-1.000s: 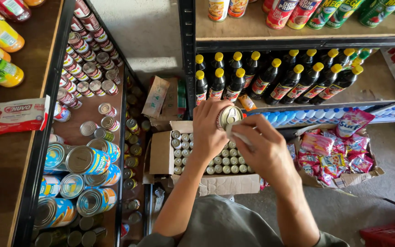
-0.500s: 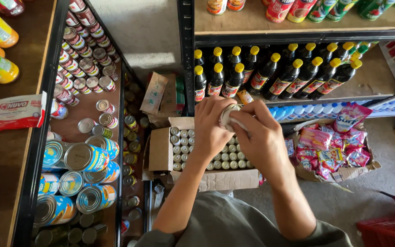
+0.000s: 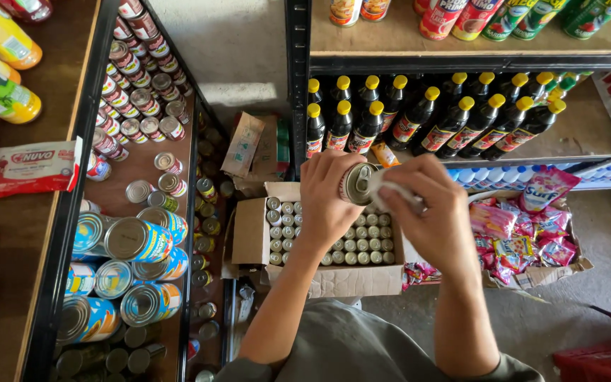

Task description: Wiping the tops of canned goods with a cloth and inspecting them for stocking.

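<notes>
silver can (image 3: 357, 184), white cloth (image 3: 390, 189), yellow-capped dark bottles (image 3: 426, 117)

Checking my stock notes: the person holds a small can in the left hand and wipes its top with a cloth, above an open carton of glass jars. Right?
Not quite. The head view shows the open carton holds small cans, not glass jars. The left hand does hold the small can, and the right hand presses a cloth to its top.

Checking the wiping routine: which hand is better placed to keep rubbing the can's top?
Right. The right hand presses a white cloth on the can lid; the left hand grips the can's body.
</notes>
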